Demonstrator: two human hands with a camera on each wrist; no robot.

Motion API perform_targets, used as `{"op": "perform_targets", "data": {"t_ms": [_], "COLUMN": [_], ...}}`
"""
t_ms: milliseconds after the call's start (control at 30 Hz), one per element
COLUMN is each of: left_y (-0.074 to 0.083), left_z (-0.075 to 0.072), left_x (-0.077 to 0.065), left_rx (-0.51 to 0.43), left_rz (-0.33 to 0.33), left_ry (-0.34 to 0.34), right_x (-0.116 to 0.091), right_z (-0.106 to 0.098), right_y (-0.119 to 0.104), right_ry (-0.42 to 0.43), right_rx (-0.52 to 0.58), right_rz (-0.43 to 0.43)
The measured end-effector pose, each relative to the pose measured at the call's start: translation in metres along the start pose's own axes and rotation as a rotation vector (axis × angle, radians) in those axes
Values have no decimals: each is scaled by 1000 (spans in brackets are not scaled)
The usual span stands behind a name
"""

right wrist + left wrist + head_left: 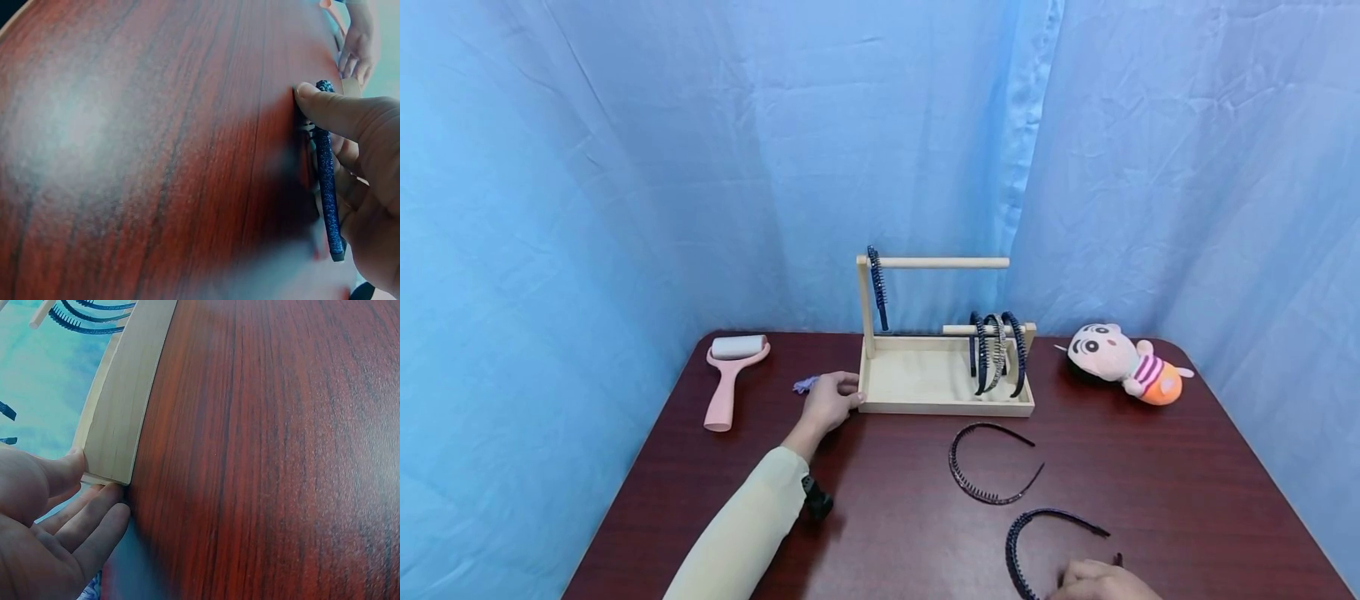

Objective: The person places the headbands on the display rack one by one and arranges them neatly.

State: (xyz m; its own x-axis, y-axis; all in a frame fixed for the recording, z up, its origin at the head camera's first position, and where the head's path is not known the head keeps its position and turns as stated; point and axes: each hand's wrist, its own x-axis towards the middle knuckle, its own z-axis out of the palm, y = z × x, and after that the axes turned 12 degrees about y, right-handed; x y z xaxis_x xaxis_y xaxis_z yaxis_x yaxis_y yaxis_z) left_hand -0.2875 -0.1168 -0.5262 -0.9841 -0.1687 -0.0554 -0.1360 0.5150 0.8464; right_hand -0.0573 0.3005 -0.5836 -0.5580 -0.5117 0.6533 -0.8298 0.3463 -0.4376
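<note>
Right hand (1097,581) pinches a dark headband (1012,547) at the near side of the table (910,525), perhaps touching it; likely light, springy and slightly brittle, best taken by the arch's smooth outside. Left hand (831,402) grips the left corner of the rack (940,409).

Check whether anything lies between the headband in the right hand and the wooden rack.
Yes: a second headband lies on the table, between the held headband and the wooden rack. It sits low, so passing above would probably clear it.
</note>
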Motion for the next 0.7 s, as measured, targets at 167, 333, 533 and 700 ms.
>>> {"op": "perform_targets", "data": {"t_ms": [167,333,533,700], "left_y": [1,2,2,3], "left_z": [-1,-1,-2,-1], "left_x": [-1,-1,-3,-4], "left_rx": [-2,0,-6,-7], "left_rz": [0,-4,2,-1], "left_ry": [1,3,0,2], "right_x": [2,10,25,35], "right_z": [-3,-10,-25,-34], "right_y": [-6,-12,-24,-31], "right_ry": [-19,-20,56,163], "right_rx": [16,48,17,-111], "right_rz": [51,160,270,269]}}
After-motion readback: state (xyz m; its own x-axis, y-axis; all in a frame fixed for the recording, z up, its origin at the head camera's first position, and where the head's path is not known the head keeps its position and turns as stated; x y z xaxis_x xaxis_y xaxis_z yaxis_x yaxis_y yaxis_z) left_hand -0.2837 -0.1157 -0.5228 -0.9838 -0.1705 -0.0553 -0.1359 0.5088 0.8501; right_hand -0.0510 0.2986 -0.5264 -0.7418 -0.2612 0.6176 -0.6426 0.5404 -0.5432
